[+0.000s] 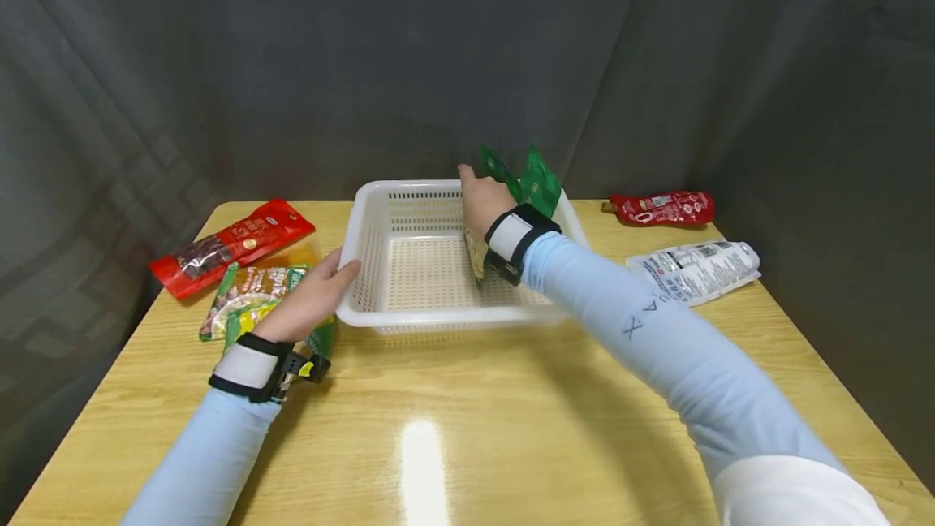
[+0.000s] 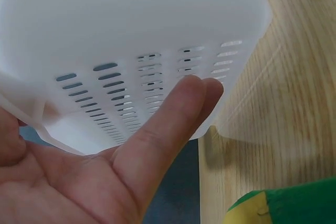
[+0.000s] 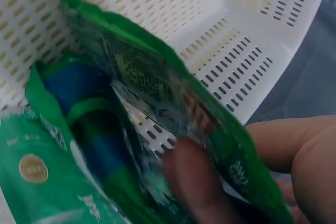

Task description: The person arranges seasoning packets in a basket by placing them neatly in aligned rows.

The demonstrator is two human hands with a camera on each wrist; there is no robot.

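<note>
White sleeve [image 1: 792, 493] over a light-blue arm cover [image 1: 628, 331] sits nearest the head camera, front-right of the white basket [image 1: 416, 317]. That arm crosses the basket's right front rim.

Right hand [image 1: 485, 205]: inside the basket's outline, toward its rear right, pinching a green packet [image 3: 126, 61] between thumb and fingers. Packet is upright, lower end below the basket's rim.

Two more in the basket's right part, beside the held one: a green-blue packet [image 3: 94, 124] and a light green packet [image 3: 31, 166] with a gold seal.

Left hand [image 1: 314, 295]: grips the basket's left rim, thumb over the top, two fingers straight along the slotted outer wall.

Left of the basket: red packet [image 1: 234, 248] furthest out, then a brown-green packet [image 1: 252, 286]; a yellow-green packet [image 1: 244, 319] is partly hidden under the left wrist.

Right of the basket: red pouch [image 1: 661, 208] toward the rear, white printed packet [image 1: 701, 270] in front of it.

Wood table [image 1: 351, 445] under the basket, grey curtain [image 1: 438, 63] behind it.
</note>
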